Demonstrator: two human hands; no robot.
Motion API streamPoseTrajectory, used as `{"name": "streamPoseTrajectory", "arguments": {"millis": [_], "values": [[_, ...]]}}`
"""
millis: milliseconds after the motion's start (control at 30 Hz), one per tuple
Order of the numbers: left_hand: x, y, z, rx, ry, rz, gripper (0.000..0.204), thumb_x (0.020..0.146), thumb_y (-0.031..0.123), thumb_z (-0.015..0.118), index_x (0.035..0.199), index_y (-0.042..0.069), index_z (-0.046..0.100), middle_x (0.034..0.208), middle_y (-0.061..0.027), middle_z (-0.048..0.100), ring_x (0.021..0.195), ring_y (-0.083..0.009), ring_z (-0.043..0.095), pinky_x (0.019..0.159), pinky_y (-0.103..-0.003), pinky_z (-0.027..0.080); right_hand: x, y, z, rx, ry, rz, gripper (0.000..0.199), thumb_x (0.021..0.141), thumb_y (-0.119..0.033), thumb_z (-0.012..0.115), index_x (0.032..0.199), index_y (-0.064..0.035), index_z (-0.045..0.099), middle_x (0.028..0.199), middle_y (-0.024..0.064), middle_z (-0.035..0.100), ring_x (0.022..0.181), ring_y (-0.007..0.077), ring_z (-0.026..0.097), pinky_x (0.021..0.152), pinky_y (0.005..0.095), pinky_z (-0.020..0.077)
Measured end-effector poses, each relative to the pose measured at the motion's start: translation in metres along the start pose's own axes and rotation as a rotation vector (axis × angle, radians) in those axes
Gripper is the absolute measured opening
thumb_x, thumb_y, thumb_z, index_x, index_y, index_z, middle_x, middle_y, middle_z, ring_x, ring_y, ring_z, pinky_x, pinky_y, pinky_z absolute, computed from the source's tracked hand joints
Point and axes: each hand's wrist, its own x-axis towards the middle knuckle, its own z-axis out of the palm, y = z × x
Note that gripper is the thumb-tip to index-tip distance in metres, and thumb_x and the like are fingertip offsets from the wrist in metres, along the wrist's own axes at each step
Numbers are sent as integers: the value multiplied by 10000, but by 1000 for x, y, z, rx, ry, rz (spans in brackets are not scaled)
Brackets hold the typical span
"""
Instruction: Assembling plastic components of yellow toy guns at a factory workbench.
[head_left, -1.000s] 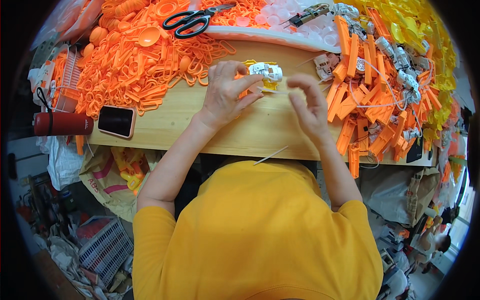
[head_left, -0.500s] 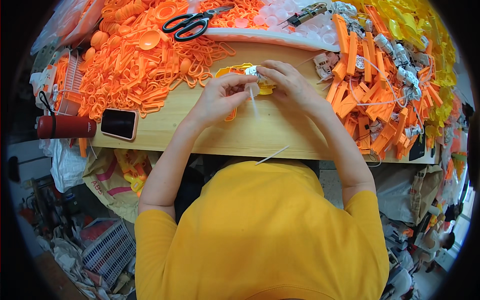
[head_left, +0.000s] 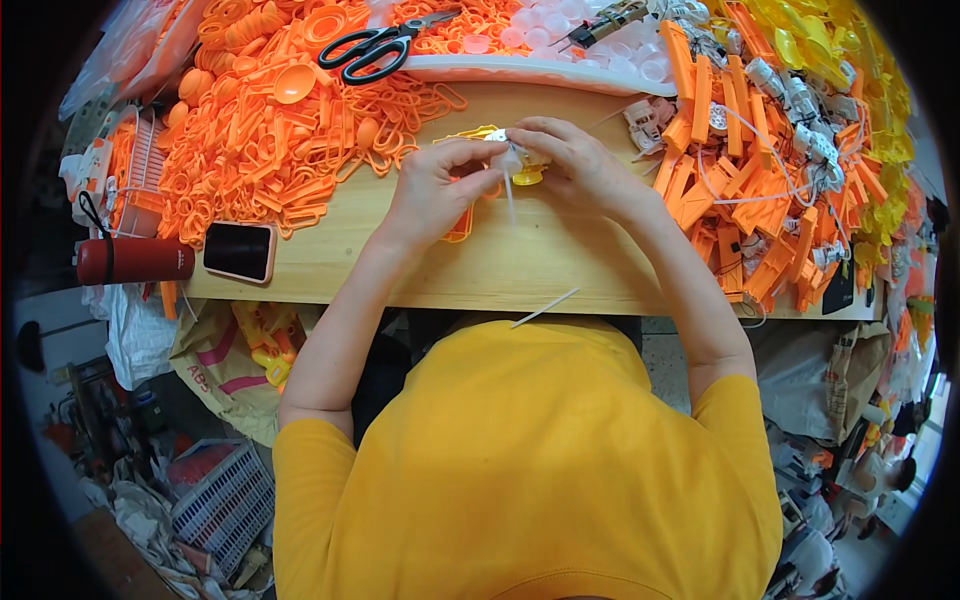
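Note:
At the middle of the wooden table, my left hand [head_left: 432, 190] is closed, thumb and forefinger pinching a small translucent white plastic piece [head_left: 511, 162]. From it a thin whitish tube [head_left: 511, 198] hangs down, slightly blurred. My right hand [head_left: 588, 168] is closed around a yellow plastic part [head_left: 529, 174], its forefinger meeting the left fingertips at the translucent piece. A small white part [head_left: 497, 135] shows just beyond the fingers. Behind my left hand lies a yellow frame-like piece [head_left: 468, 134], partly covered. An orange loop-shaped piece [head_left: 460, 229] sticks out below the left hand.
Heaped orange parts [head_left: 270, 150] lie at left, with black-handled scissors [head_left: 375, 47] on top. A white tray [head_left: 540, 70] of translucent cups stands behind. Orange pieces with white motors [head_left: 735, 190] pile up at right. A phone [head_left: 239, 251] and red flask [head_left: 135, 260] rest at left.
My left fingers have shifted slightly and now meet my right fingertips at the translucent piece. The tube hangs straighter. Both hands stay in about the same place.

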Motion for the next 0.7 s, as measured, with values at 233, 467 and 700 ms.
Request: {"name": "streamPoseTrajectory", "arguments": {"millis": [233, 467, 700], "values": [[12, -12, 8, 413, 70, 295, 186, 793, 32, 683, 977, 9, 689, 827, -97, 644, 666, -157, 627, 607, -272, 497, 7, -5, -2, 92, 4, -3, 598, 652, 98, 663, 1226, -37, 560, 1190, 186, 569, 1081, 363, 576, 887, 386, 511], [6, 11, 4, 510, 15, 230, 143, 776, 67, 655, 888, -20, 631, 800, -139, 639, 633, -226, 607, 606, -329, 495, 6, -2, -1, 93, 8, 18, 585, 669, 88, 674, 1229, -38, 560, 1200, 190, 563, 1088, 361, 574, 898, 383, 511], [10, 10, -8, 279, -154, -156, 211, 839, 74, 676, 1032, -11, 677, 807, -19, 674, 672, -49, 580, 619, -217, 470, 5, -2, -1, 101, 16, 11, 581, 675, 83, 678, 1232, -37, 560, 1204, 197, 559, 1092, 366, 572, 900, 389, 514]]}}
